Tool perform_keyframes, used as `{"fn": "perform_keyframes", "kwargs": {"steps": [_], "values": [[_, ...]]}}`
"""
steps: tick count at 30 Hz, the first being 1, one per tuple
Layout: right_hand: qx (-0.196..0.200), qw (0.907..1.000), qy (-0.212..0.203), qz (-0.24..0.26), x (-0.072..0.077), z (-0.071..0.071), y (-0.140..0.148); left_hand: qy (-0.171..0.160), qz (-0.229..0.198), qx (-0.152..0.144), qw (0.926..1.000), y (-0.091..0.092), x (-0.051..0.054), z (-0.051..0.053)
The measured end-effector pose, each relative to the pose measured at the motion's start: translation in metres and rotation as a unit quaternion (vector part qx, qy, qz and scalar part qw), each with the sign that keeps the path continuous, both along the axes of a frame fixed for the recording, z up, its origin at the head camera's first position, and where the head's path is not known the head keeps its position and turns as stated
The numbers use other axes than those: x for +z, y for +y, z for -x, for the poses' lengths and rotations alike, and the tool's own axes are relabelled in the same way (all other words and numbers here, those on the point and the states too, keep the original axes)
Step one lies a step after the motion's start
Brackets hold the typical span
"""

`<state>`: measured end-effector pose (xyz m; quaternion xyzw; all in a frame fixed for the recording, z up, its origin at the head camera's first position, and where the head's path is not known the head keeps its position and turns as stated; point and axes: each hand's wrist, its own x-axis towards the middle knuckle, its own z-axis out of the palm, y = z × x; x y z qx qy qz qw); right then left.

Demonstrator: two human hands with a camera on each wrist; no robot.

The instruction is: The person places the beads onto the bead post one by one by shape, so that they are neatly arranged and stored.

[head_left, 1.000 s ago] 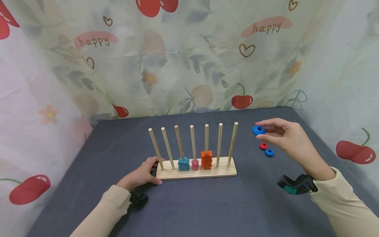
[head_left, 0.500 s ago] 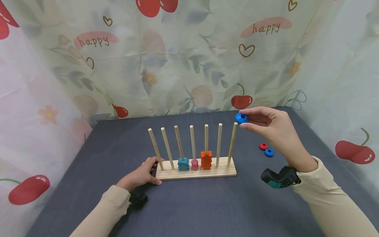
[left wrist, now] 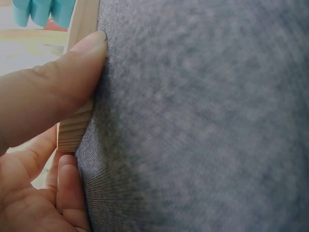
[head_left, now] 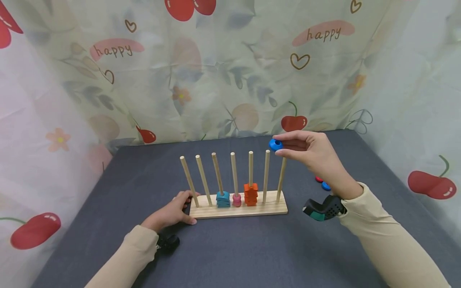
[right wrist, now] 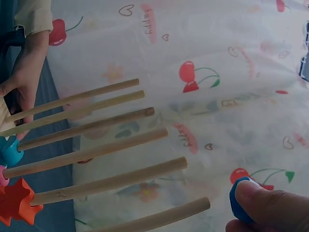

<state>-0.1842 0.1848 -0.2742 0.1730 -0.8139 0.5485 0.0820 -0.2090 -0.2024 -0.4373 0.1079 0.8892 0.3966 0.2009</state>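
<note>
My right hand (head_left: pixel 312 154) pinches a blue bead (head_left: pixel 275 145) with a hole between thumb and fingers, just above and right of the sixth peg (head_left: pixel 266 176). In the right wrist view the blue bead (right wrist: pixel 238 202) is apart from the peg tips. My left hand (head_left: pixel 172 213) grips the left end of the wooden peg board (head_left: pixel 237 213), its thumb (left wrist: pixel 72 82) along the front edge. Teal pieces (head_left: pixel 223 200) sit on the third peg, pink ones (head_left: pixel 236 200) on the fourth, and orange star-shaped ones (head_left: pixel 251 195) on the fifth.
A red bead (head_left: pixel 319 179) and another blue bead (head_left: pixel 325 186) lie on the dark grey tablecloth (head_left: pixel 230 252), partly behind my right hand. The seventh peg (head_left: pixel 282 180) stands below that hand, its top hidden. A printed curtain (head_left: pixel 216 80) hangs behind.
My right hand has carried the blue bead left, first rising, from above the loose beads past the seventh peg towards the sixth. The left hand and board have stayed put.
</note>
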Motion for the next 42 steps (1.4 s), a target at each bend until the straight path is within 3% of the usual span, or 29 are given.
{"fn": "perform_keyframes", "kwargs": {"steps": [5,11,17,23,30,42], "values": [[0.018,0.9992,-0.001,-0.036,-0.001,0.007,-0.003,-0.001,0.0,0.001,1.0,0.0,0.0,-0.001],[0.041,0.9956,-0.031,-0.078,0.0,0.013,-0.006,-0.002,0.001,0.001,1.0,0.0,0.0,-0.001],[0.047,0.9883,-0.048,-0.137,-0.001,0.021,-0.005,-0.001,0.0,0.0,1.0,-0.001,0.0,-0.002],[0.05,0.9833,-0.073,-0.159,-0.007,0.028,-0.005,-0.002,0.001,0.0,1.0,-0.001,0.001,-0.002],[0.049,0.9821,-0.105,-0.148,-0.025,0.034,-0.003,-0.005,0.005,0.007,1.0,0.0,0.001,-0.001],[0.079,0.9784,-0.13,-0.14,-0.074,0.036,-0.004,0.007,0.001,-0.006,1.0,0.0,0.001,-0.001]]}}
